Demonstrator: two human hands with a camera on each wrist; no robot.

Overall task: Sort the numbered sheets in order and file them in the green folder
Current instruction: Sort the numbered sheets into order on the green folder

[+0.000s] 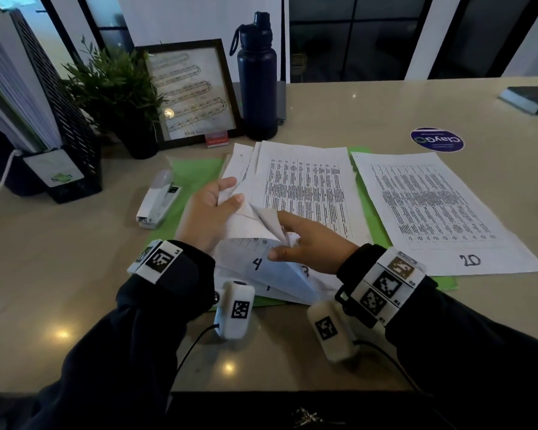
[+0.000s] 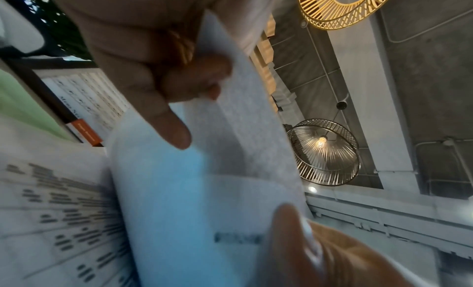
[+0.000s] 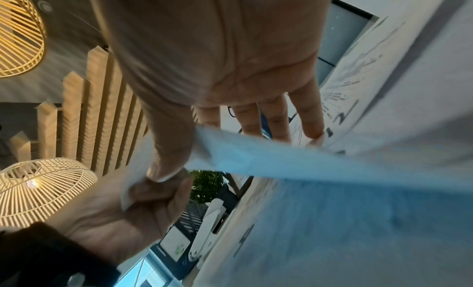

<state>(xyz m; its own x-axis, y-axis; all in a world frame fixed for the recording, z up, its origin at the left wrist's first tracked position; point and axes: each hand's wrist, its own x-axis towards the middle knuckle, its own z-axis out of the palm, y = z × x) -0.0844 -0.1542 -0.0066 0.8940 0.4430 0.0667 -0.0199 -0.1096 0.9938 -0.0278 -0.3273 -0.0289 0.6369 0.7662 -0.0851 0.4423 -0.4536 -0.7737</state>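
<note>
Left hand and right hand both pinch lifted corners of the white numbered printed sheets. White plastic stapler lies left of the fingers, the sheet marked 20 right

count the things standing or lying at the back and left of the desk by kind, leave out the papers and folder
water bottle: 1
picture frame: 1
potted plant: 1
stapler: 1
file holder: 1
total: 5

Left hand pinching lifted sheet; right-hand thumb pressing its lower edge; printed pages lying beneath, blurred.
</note>
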